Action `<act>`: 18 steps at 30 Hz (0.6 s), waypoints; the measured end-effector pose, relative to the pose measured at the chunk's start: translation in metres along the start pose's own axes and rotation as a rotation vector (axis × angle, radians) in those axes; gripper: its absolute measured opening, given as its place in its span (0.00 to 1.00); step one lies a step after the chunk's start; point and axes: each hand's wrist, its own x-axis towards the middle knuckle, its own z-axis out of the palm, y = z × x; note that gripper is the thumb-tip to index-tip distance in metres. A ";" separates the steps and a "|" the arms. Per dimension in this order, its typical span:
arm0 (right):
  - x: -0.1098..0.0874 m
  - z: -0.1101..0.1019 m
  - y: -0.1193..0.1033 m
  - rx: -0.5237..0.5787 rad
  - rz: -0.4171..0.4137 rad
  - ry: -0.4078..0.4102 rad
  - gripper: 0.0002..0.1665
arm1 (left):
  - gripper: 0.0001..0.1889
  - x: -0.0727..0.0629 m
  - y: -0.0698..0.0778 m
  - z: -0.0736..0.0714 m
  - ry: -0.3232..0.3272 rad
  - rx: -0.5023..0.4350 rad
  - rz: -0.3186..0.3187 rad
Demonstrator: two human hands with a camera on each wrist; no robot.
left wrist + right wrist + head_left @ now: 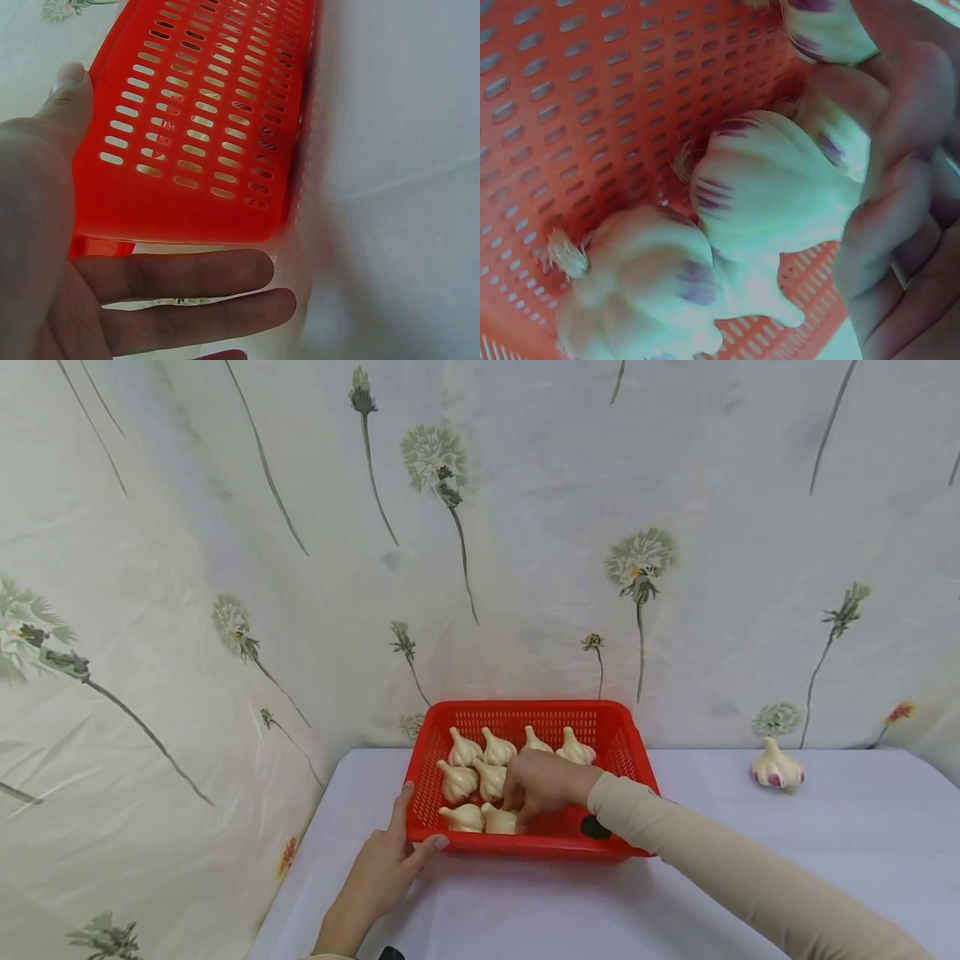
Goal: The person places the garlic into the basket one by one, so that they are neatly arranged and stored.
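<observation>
A red plastic basket (525, 846) with slotted walls holds several garlic bulbs (460, 783), pale with purple streaks. My left hand (381, 868) is at its front left corner, thumb on the front rim and forefinger along the left side. In the left wrist view, two straight fingers (187, 275) extend beyond the basket's edge. My right hand (546, 781) reaches down inside the basket with curled fingers. Seen from the right wrist, those fingers (881, 225) are at the neck end of a garlic bulb (772, 184), partly hiding it, while another bulb (641, 292) lies closer to the camera.
One single garlic bulb (777, 766) stands on the white-covered table (720, 827), to the right of the basket. Behind and to the left hangs a pale sheet (525, 527) printed with dandelions. My right sleeve (720, 868) crosses the basket's right front corner.
</observation>
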 end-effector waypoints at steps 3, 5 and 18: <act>0.000 -0.002 0.000 -0.028 0.003 -0.010 0.15 | 0.54 0.000 0.001 -0.001 -0.001 0.001 -0.004; -0.001 -0.004 0.000 -0.048 -0.003 -0.009 0.15 | 0.54 0.000 0.002 -0.001 -0.005 -0.003 -0.006; -0.038 -0.049 0.000 0.206 0.120 0.013 0.22 | 0.53 -0.001 0.000 0.003 -0.001 -0.022 0.015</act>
